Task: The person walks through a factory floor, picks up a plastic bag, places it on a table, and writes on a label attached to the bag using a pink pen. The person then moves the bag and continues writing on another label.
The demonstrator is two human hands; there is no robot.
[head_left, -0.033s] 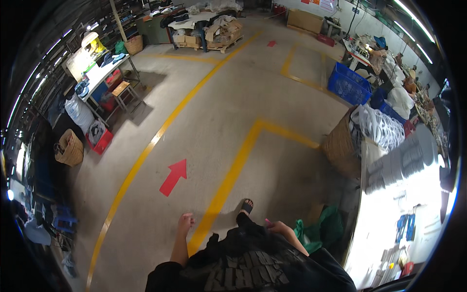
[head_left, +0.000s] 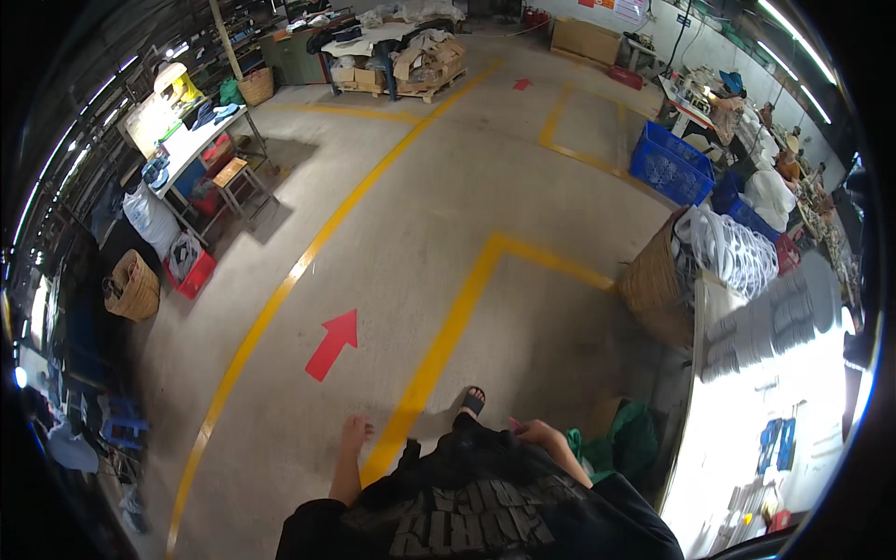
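My left hand [head_left: 357, 431] hangs over the floor beside the yellow line, its fingers loosely bent and somewhat apart, with nothing seen in it. In front of my dark shirt, my right hand [head_left: 539, 433] is closed on a small pink object [head_left: 515, 425]. Only the tip of that object sticks out from the fingers, so its kind does not show. Just right of this hand lies a green bag [head_left: 630, 439]. One foot in a dark sandal [head_left: 474, 401] shows ahead of my body.
Yellow lines and a red arrow [head_left: 333, 344] mark the floor. At right are a bright worktable [head_left: 689, 411] with grey stacked pieces, a wicker basket [head_left: 653, 280] and a blue crate [head_left: 670, 163]. A white table [head_left: 201, 140], stool [head_left: 231, 173] and red crate [head_left: 193, 273] stand left.
The view has shifted very slightly, with the red arrow and my foot a little lower in it. Both hands keep nearly the same pose.
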